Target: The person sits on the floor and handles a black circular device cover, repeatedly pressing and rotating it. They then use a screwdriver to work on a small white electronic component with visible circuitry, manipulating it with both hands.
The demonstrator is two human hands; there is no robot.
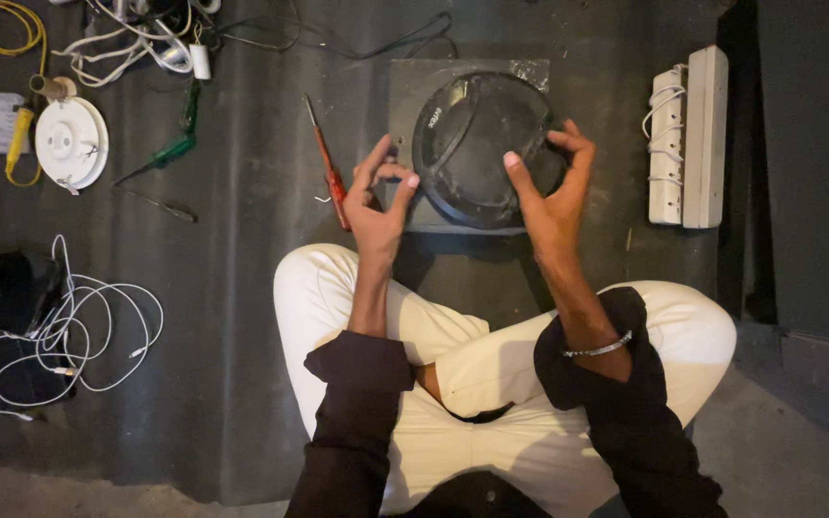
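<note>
While a person sits cross-legged on a dark floor, both hands work at a black round disc lying on a square dark plate at top centre of the frame. Left hand curls loosely, thumb and forefinger nearly meeting at the disc's left rim; whether they pinch anything cannot be told. Right hand spreads wider, its fingertips touching the disc's right edge. A red-handled screwdriver lies just left of the left hand.
</note>
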